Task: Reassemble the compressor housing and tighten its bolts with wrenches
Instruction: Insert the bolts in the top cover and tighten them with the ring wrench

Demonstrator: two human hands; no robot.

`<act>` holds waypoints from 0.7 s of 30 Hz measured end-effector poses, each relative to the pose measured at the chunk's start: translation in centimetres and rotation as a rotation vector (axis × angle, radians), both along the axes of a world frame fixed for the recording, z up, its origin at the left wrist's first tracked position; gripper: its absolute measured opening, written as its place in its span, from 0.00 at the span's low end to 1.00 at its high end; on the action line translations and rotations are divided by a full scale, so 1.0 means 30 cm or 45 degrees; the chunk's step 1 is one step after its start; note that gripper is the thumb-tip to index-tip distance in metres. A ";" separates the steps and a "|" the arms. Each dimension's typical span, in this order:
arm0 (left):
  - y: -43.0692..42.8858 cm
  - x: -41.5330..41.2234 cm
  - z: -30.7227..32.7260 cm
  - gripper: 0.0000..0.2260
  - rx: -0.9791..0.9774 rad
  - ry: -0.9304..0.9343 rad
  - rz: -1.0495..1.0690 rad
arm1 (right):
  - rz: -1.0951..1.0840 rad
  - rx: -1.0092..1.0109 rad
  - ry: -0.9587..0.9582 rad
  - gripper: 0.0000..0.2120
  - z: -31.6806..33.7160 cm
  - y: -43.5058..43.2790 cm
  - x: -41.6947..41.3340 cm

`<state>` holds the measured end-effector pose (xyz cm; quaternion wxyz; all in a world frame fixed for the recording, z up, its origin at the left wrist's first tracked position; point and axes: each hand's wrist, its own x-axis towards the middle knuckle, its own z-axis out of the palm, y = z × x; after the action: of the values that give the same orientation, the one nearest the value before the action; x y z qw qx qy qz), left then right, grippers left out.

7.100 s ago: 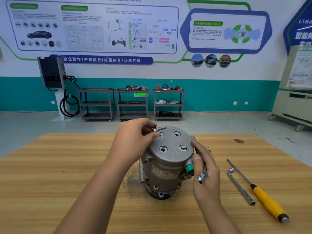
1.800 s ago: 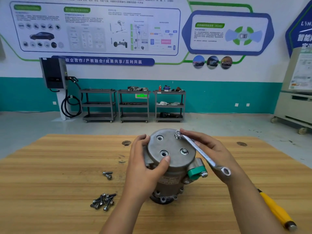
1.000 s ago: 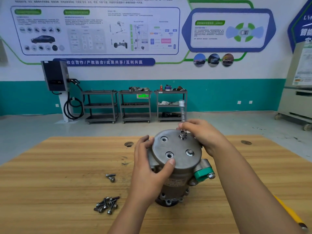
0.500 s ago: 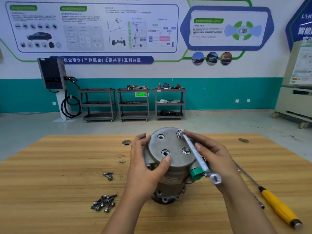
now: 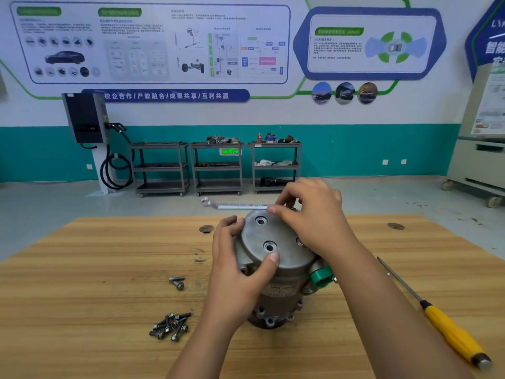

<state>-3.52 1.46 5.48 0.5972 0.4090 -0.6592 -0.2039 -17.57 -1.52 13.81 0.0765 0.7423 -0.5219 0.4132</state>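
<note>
A grey metal compressor housing (image 5: 276,258) stands upright on the wooden table (image 5: 109,283), with a green cap (image 5: 322,277) on its right side. My left hand (image 5: 240,263) grips the housing's left side, thumb on the round top cover. My right hand (image 5: 314,214) holds one end of a silver wrench (image 5: 235,205) at the cover's far edge. The wrench points left, level, its open jaw free in the air. The bolt under my right hand is hidden. Two empty bolt holes show on the cover.
Several loose bolts (image 5: 170,325) lie in a heap at the front left, two more bolts (image 5: 177,282) beside them. A yellow-handled screwdriver (image 5: 448,329) lies at the right. Tool carts (image 5: 218,166) and a charger stand on the floor beyond the table.
My right hand has swung the wrench from pointing toward me on the right round to pointing left over the cover's far edge. My left hand keeps its grip on the housing.
</note>
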 end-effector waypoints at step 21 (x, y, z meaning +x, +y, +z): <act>-0.010 -0.011 0.014 0.24 0.032 0.000 -0.027 | 0.668 0.361 -1.664 0.09 -0.164 -0.002 -0.124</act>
<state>-3.85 1.15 5.89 0.5897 0.4096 -0.6608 -0.2186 -21.29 -1.56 8.90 -0.4505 0.4470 -0.3138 0.7062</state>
